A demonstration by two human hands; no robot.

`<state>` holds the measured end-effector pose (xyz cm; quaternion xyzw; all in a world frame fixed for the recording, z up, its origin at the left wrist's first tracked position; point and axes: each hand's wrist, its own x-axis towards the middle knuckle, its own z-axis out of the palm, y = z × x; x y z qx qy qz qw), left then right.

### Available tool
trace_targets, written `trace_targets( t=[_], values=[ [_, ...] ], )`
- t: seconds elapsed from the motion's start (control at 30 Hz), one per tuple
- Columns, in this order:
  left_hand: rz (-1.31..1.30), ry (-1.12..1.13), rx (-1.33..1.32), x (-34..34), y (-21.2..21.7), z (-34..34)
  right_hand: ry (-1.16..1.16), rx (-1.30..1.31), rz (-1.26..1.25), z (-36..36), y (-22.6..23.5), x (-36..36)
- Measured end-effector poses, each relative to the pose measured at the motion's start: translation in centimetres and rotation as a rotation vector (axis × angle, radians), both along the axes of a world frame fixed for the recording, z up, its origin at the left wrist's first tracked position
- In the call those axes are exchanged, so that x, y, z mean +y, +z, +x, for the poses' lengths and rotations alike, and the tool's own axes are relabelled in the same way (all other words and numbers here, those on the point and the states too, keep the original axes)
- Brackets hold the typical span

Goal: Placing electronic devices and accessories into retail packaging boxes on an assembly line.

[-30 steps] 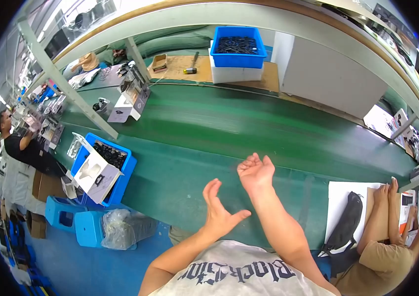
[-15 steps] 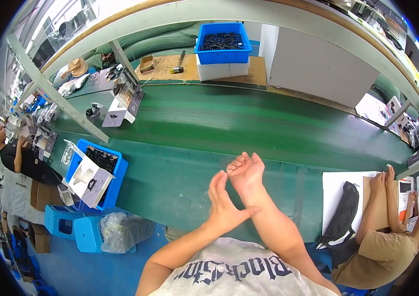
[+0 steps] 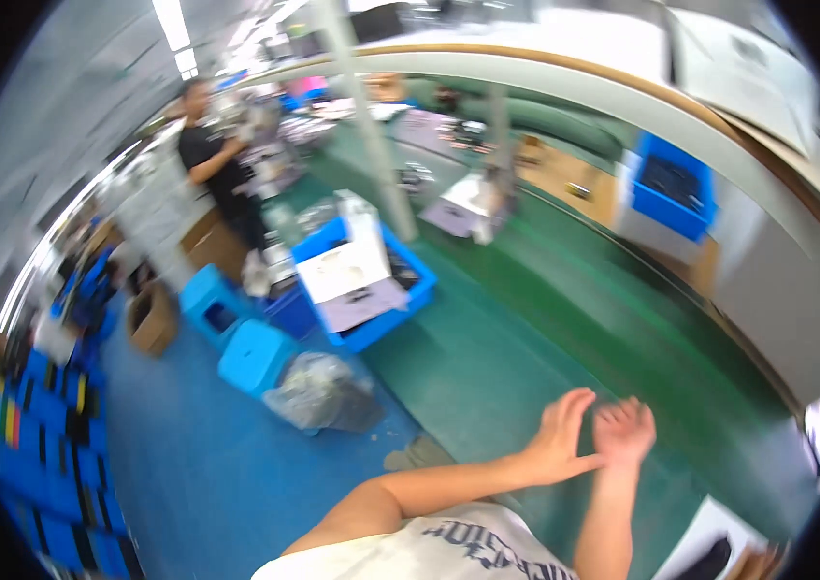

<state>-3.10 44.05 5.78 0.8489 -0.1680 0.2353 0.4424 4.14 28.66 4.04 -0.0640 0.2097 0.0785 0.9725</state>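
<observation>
Green worktop (image 3: 473, 362), one, beneath one wide-spread left hand (image 3: 559, 447) and one right hand (image 3: 624, 435), possibly curled, too blurred for certainty.

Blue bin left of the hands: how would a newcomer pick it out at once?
Find the green table, then look beyond and left of the left hand. The blue bin sits there, near the pale blue stools. Unlike the far blue bin, it has an open box on top.

I've got a green counter (image 3: 458, 387) w/ a blue bin (image 3: 371, 333) toward its L end, white sheet (image 3: 695, 541) lower R. Blue floor (image 3: 207, 474): stools (image 3: 260, 358) & open carton (image 3: 151, 327).
</observation>
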Motion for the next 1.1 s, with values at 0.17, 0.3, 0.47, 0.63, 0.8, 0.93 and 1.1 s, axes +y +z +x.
trace_targets(
  t=[0.17, 0.3, 0.47, 0.63, 0.8, 0.93, 1.1],
  values=[
    [0.006, 0.275, 0.146, 5.2, -2.4, 0.8, 0.042, -0.007, -0.135, -1.8, -3.0, -3.7],
    [0.041, 0.410, 0.150, 9.9, -4.2, -0.2, 0.029, 0.196, -0.285, -1.0, -5.5, -4.0],
    [0.153, 0.550, 0.090, 14.9, -7.8, -1.0, 0.068, 0.134, -0.386, -0.4, -7.2, -3.4],
    [0.244, 0.624, 0.058, 17.3, -10.0, -2.1, 0.097, 0.075, -0.480, -0.4, -8.4, -2.5],
    [0.250, 0.593, 0.104, 17.1, -11.4, -3.2, 0.114, 0.013, -0.575, -0.4, -9.2, -1.5],
    [0.235, 0.571, 0.112, 17.1, -11.6, -3.1, 0.094, -0.009, -0.657, -1.3, -10.0, -1.9],
    [0.207, 0.507, 0.076, 16.7, -11.6, -1.6, -0.028, 0.010, -0.768, -5.4, -8.3, -4.9]
  ],
)
